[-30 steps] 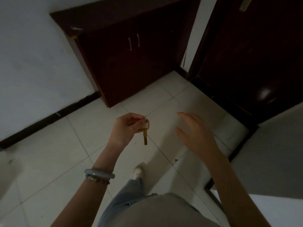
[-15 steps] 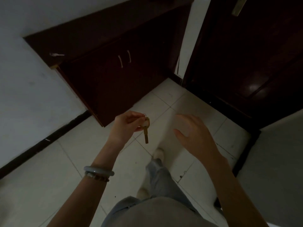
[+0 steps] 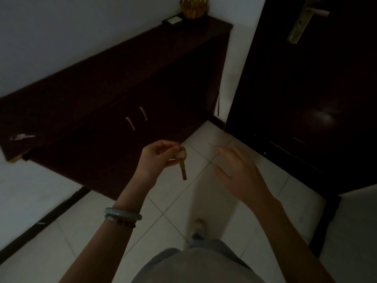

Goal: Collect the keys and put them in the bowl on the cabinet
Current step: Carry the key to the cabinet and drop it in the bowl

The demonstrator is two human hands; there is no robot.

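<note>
My left hand [image 3: 158, 159] pinches a brass key [image 3: 183, 167] with a pale fob, and the key hangs straight down in front of the dark wooden cabinet [image 3: 114, 82]. A yellow scalloped bowl [image 3: 193, 7] stands at the far right end of the cabinet top, well beyond both hands. More keys [image 3: 22, 137] lie near the left end of the cabinet top. My right hand [image 3: 238, 172] hovers to the right of the held key, fingers apart and holding nothing.
A small dark box with a white label [image 3: 172, 21] sits beside the bowl. A dark door [image 3: 310, 88] with a metal lever handle [image 3: 304, 19] stands to the right. White floor tiles [image 3: 173, 203] lie below, with my foot [image 3: 199, 226] on them.
The view has tilted up as I stepped closer, so the cabinet top, the bowl and the door handle came into sight. Both hands keep the same pose, the key still hanging.
</note>
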